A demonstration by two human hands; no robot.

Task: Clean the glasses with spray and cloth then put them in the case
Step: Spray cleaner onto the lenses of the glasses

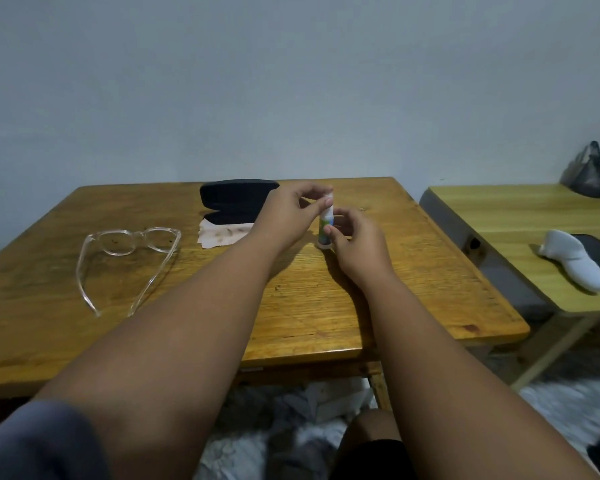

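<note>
a: why both on the spray bottle (325, 227)?
b: right grip (355, 237) pinches its body, steadying it upright on the table (326, 306); left grip (291, 209) pinches its top, likely to uncap. glasses (118, 242) lie unfolded at left, near case (236, 199) and cloth (222, 234).

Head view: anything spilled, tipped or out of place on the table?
Nothing stands out. The spray bottle stands upright, held by the left hand and right hand; the glasses lie whole, arms open. Only the cloth by the case shows brownish marks, print or dirt unclear.
</note>
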